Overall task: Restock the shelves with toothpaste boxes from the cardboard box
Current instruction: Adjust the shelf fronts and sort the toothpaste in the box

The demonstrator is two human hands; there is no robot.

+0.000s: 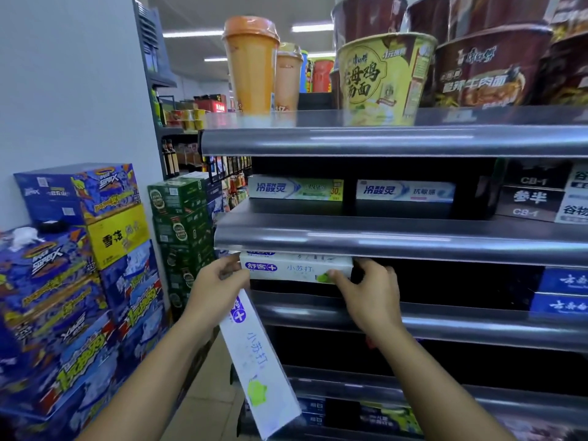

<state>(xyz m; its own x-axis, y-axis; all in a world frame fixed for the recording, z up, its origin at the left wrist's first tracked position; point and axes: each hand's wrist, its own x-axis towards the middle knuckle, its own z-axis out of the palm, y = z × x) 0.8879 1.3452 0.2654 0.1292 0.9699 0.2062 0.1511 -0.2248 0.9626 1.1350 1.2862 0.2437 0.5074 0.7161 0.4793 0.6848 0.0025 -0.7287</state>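
My left hand (218, 286) grips a white toothpaste box (259, 364) by its top end; the box hangs down and slants to the right in front of the shelves. A second white toothpaste box (296, 268) lies flat at the left end of the third shelf (413, 323), on top of another like it. My right hand (370, 292) holds this box at its right end, thumb on its front face. The fingertips of my left hand also touch its left end. The cardboard box is out of view.
Two toothpaste boxes (296, 188) (405, 190) stand on the shelf above. Noodle cups (383, 78) and drink cups (251, 63) fill the top shelf. Dark boxes (534, 198) and blue boxes (561, 292) sit at right. Stacked beer cartons (79, 268) (183, 218) crowd the left.
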